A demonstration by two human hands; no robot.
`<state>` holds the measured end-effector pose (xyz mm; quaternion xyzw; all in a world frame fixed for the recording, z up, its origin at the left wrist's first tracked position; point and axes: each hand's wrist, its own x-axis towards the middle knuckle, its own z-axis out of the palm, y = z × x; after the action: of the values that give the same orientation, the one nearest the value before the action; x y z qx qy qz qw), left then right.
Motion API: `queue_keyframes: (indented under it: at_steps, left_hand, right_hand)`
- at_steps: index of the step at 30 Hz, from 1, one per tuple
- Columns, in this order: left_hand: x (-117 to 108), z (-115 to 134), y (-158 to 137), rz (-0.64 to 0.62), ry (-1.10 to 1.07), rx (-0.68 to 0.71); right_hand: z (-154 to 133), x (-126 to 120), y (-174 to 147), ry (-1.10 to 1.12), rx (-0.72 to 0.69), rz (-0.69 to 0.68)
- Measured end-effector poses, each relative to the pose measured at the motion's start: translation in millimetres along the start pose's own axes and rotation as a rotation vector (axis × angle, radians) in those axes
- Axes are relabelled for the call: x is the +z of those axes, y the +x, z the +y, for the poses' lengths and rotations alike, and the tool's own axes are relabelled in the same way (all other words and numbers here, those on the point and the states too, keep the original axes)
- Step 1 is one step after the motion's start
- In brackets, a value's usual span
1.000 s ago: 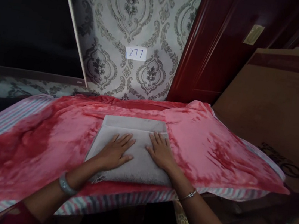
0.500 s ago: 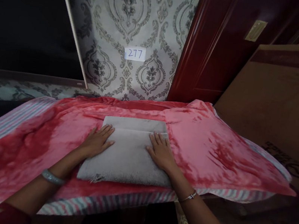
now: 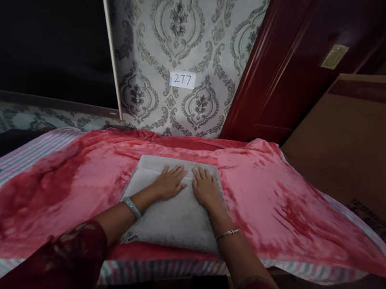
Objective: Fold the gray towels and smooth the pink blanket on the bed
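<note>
A folded grey cloth (image 3: 175,224), towel-like with a few frayed threads at its near left corner, lies flat on a pink-red plush blanket (image 3: 257,198). My left hand (image 3: 169,182) rests palm down on the far middle part of the cloth, fingers spread. Beside it, a small gap away, my right hand (image 3: 206,188) also lies flat on the cloth with its fingers stretched forward. Neither hand grips anything. Both touch the cloth near its far folded edge.
Striped fabric (image 3: 166,267) shows under the blanket along the near edge. Behind stands a patterned wall with a paper label (image 3: 182,79) reading 277. A dark screen (image 3: 46,28) is at the left; a large cardboard box (image 3: 367,152) leans at the right by a dark red door (image 3: 282,66).
My left hand has moved right, from the cloth's left edge to its middle, close to my right hand. My right hand stays flat on the cloth. The view has shifted slightly.
</note>
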<state>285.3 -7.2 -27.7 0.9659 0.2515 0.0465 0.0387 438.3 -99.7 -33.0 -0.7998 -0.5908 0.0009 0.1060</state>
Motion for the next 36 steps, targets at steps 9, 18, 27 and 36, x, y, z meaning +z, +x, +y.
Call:
queue_keyframes:
  at_steps: [9, 18, 27, 36]
  left_hand:
    - [1, -46, -14, 0.043, 0.020, -0.120]
    - [-10, -114, -51, 0.077, -0.016, -0.281]
    - [-42, -72, -75, 0.095, 0.057, -0.368]
    - [-20, 59, -104, -0.070, -0.039, 0.152]
  right_hand:
    - [5, 10, 0, 0.001, -0.011, 0.014]
    - [4, 10, -2, 0.011, -0.007, 0.021]
    - [8, -9, -5, 0.115, 0.005, -0.039]
    - [7, -12, -84, 0.017, -0.048, -0.025]
